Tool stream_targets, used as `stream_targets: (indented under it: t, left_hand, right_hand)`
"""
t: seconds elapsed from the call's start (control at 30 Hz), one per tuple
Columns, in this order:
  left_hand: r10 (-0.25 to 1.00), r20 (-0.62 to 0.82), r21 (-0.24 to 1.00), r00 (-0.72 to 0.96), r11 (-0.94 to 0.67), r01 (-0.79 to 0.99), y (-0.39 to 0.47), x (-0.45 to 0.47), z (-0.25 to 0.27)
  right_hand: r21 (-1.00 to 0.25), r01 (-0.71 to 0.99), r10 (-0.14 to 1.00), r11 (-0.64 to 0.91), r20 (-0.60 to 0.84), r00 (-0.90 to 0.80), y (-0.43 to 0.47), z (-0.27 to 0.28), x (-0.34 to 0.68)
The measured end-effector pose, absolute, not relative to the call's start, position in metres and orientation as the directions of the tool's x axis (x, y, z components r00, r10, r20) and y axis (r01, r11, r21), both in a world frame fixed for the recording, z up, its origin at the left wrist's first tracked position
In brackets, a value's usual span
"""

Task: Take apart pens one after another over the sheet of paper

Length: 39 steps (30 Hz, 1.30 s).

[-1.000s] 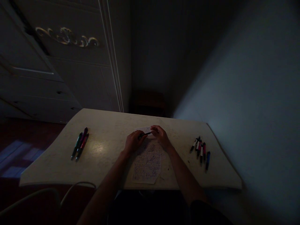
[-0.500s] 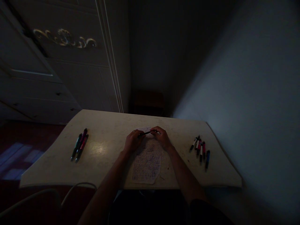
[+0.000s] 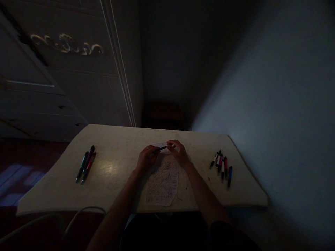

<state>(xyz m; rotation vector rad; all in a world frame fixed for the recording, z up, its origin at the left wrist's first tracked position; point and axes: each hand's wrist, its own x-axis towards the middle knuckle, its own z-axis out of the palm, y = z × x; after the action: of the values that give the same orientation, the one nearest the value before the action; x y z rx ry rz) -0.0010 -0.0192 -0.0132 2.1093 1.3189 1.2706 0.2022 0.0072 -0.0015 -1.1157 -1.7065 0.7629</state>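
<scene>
Both hands on one slim dark pen [image 3: 162, 148], held over the top part of the written sheet [image 3: 162, 183]. Left hand [image 3: 146, 158] closed on its left end; my fingers cover that end, so I can't tell which end of the pen it is. Right hand [image 3: 178, 152] pinches the other end between thumb and fingers; tip detail lost in shadow. Only the middle of the barrel shows clean. Too dark to say whether it's one piece or has parts pulled out.

Sheet lies flat on the white table [image 3: 112, 188], dense bluish scribble, unreadable from here. Hands hide part of its upper area; bottom edge looks uneven.

Off to my left: green pen [image 3: 82, 166], purple pen [image 3: 90, 154] and red pen [image 3: 89, 168], lying close together. Purple one's lower part is partly covered by its neighbours. To my right: a cluster of white and pinkish pens [image 3: 225, 167], overlapping, can't get a firm count. Blue pen [image 3: 229, 177] just beside it.

Right forearm runs into a dark sleeve [image 3: 225, 233], cut off by the bottom edge. Cabinet [image 3: 81, 90] cropped at top and left; far corner nearly black.
</scene>
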Motion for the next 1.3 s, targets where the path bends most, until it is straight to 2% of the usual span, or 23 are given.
stream_targets:
  t: [0.2,0.37,0.53,0.63,0.73,0.9,1.1,1.3]
  left_hand:
    - [0.848,0.497,0.688,0.181,-0.513,0.513,-0.018,-0.001,-0.014]
    - [0.874,0.454,0.700,0.173,-0.470,0.538,-0.019,-0.002,-0.013]
    - [0.886,0.418,0.693,0.198,-0.453,0.561,-0.020,-0.002,-0.012]
    - [0.886,0.414,0.680,0.210,-0.454,0.575,-0.019,-0.001,-0.013]
    - [0.890,0.409,0.673,0.203,-0.444,0.591,-0.019,-0.001,-0.015]
    - [0.893,0.398,0.670,0.207,-0.438,0.600,-0.019,0.000,-0.013]
    - [0.893,0.394,0.662,0.219,-0.440,0.607,-0.018,-0.001,-0.014]
    - [0.877,0.424,0.669,0.227,-0.472,0.574,-0.016,-0.002,-0.021]
  right_hand:
    - [-0.849,0.386,0.932,0.361,0.318,-0.172,0.010,-0.006,0.203]
    - [-0.850,0.356,0.921,0.389,0.373,-0.116,0.016,-0.006,0.210]
    - [-0.759,0.549,0.923,0.351,0.379,-0.065,0.020,-0.005,0.228]
    - [-0.664,0.683,0.939,0.304,0.331,-0.096,0.021,-0.009,0.238]
    - [-0.609,0.734,0.944,0.302,0.297,-0.143,0.023,-0.014,0.241]
    - [-0.635,0.699,0.942,0.329,0.274,-0.195,0.024,-0.019,0.241]
    - [-0.750,0.600,0.959,0.277,0.253,-0.126,0.024,-0.019,0.241]
    - [-0.781,0.538,0.939,0.317,0.340,-0.059,0.021,-0.008,0.237]
